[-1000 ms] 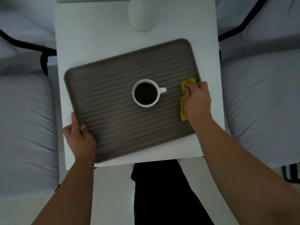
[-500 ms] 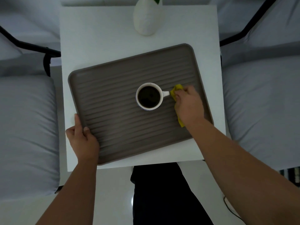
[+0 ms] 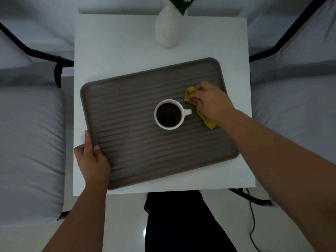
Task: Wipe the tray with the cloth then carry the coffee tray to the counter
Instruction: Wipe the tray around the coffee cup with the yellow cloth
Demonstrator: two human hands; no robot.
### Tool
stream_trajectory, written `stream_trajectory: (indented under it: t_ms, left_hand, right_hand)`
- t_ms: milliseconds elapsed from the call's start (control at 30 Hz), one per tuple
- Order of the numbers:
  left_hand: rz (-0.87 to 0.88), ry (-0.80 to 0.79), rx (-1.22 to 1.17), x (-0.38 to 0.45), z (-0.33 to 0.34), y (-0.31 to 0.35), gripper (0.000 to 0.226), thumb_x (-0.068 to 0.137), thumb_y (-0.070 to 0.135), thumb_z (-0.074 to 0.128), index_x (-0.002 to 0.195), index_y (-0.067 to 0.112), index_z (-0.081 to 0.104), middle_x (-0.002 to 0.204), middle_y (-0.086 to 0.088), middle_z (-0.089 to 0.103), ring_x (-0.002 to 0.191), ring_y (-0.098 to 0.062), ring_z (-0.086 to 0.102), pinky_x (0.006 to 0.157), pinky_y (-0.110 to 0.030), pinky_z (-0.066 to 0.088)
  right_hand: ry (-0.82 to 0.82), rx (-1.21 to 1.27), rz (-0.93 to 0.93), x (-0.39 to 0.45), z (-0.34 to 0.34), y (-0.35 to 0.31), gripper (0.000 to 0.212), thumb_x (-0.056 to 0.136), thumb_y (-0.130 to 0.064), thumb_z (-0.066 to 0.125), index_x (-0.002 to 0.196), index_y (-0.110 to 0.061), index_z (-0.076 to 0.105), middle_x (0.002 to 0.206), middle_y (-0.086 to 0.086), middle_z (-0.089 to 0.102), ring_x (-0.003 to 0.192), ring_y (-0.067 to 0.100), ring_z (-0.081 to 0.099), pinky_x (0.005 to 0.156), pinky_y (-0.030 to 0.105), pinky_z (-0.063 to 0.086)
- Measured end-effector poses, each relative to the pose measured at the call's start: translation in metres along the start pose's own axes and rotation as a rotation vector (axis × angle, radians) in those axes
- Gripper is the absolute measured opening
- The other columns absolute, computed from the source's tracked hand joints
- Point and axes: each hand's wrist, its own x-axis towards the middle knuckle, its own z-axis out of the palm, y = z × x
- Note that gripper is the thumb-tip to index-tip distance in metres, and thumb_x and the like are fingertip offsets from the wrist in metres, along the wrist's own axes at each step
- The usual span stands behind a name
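Tray (image 3: 138,142): we are gripping its edge with our left hand (image 3: 91,160), right hand (image 3: 211,100) fingers pinching the cloth (image 3: 189,96) beside the cup (image 3: 169,113).

The small white table (image 3: 112,51) stands square in front of me, between grey cushioned seats on my left and right. Directly on its top lie two things: the brown ribbed tray (image 3: 127,142), turned at a slant and filling most of the near half, and a white vase (image 3: 168,31) standing upright at the far edge, apart from the tray.
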Motion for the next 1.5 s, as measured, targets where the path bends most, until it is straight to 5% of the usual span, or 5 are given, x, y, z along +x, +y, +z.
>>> stream_trajectory:
  t_ms: [233,633,1167,1367,1500]
  left_hand:
    - [-0.018,0.0,-0.01,0.0,0.001,0.0,0.055,0.097,0.007,0.041,0.148,0.024,0.029,0.106,0.001,0.033,0.089,-0.009,0.04,0.096,-0.024,0.032]
    - [-0.027,0.0,0.019,-0.001,0.0,0.005,0.055,0.097,0.006,0.041,0.148,0.024,0.028,0.108,0.001,0.032,0.083,-0.006,0.038,0.096,-0.023,0.031]
    - [0.001,0.013,0.061,0.0,0.002,0.005,0.056,0.096,0.004,0.042,0.148,0.021,0.029,0.106,-0.002,0.033,0.093,-0.013,0.037,0.093,-0.026,0.031]
    - [0.012,0.026,0.066,0.0,0.002,0.003,0.057,0.095,0.003,0.043,0.147,0.021,0.03,0.105,-0.002,0.033,0.092,-0.013,0.037,0.092,-0.028,0.031]
    - [0.006,0.021,0.053,0.001,0.002,0.003,0.057,0.096,0.003,0.043,0.147,0.023,0.029,0.105,-0.002,0.034,0.092,-0.014,0.039,0.091,-0.029,0.033]
  right_hand:
    - [0.038,-0.148,0.256,-0.007,-0.002,0.021,0.026,0.082,0.003,0.056,0.105,-0.002,0.066,0.118,0.021,0.049,0.1,0.039,0.05,0.076,0.041,0.047]
    - [-0.293,-0.043,-0.309,0.027,-0.021,-0.002,0.025,0.09,-0.02,0.056,0.108,-0.027,0.071,0.119,0.006,0.051,0.102,0.024,0.052,0.084,0.036,0.046]
    - [-0.299,0.082,-0.218,0.025,-0.018,-0.015,0.021,0.089,-0.023,0.057,0.103,-0.024,0.072,0.11,0.008,0.052,0.094,0.025,0.054,0.082,0.038,0.046]
    - [0.127,0.137,0.314,0.04,-0.015,0.017,0.026,0.094,-0.023,0.047,0.113,-0.022,0.065,0.122,0.015,0.046,0.1,0.034,0.054,0.085,0.037,0.047]
    - [0.09,0.073,0.197,0.068,-0.006,-0.013,0.027,0.092,-0.016,0.048,0.112,-0.018,0.066,0.119,0.017,0.049,0.102,0.035,0.052,0.085,0.036,0.046]
